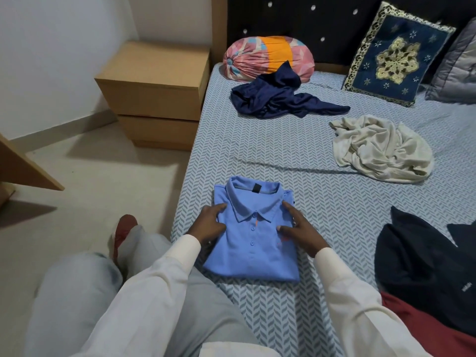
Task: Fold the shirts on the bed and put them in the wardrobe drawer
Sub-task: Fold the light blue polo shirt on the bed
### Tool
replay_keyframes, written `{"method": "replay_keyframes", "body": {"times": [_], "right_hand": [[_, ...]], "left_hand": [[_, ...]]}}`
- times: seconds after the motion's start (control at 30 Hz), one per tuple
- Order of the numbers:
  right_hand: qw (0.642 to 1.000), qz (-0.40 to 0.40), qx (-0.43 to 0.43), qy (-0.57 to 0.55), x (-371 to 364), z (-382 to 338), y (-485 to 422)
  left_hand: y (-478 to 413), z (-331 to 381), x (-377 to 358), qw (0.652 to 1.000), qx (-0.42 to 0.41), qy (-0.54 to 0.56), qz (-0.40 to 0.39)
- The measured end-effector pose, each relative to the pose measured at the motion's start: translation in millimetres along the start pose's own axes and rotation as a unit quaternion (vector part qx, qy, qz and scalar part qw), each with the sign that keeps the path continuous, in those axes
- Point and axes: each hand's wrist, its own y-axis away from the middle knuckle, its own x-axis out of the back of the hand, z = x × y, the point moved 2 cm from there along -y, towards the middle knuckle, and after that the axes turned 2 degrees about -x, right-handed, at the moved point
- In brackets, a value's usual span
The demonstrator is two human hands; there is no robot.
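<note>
A bed (296, 155) in a blue-grey herringbone sheet fills the room's right side, with a wooden two-drawer bedside unit (154, 94) beside it, both fronts closed and their contents hidden. A folded blue polo shirt (253, 251) lies near the bed's near edge, with a black collar tag (256, 188) whose text is unreadable. The left hand (210, 222) and the right hand (300, 230) rest flat on its shoulders, fingers spread. Farther back lie a crumpled navy shirt (280, 99) and a cream shirt (378, 148). A dark garment (422, 266) at right bears white print too small to read.
</note>
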Motion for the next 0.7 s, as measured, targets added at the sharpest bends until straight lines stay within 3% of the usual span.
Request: {"method": "replay_keyframes", "body": {"times": [0.37,0.53,0.7], "right_hand": [[0.981,0.028,0.004,0.193,-6.8,-66.9,1.5],[0.962,0.085,0.044,0.254,-49.5,-108.4,-18.7],[0.958,0.085,0.075,0.263,-107.4,-179.5,-29.7]], "left_hand": [[2.9,0.5,14.9,0.997,-0.058,0.050,-0.004],[-7.8,-20.5,55.9,0.992,-0.092,0.079,0.022],[16.5,-42.0,135.4,0.991,-0.083,0.099,0.038]]}}
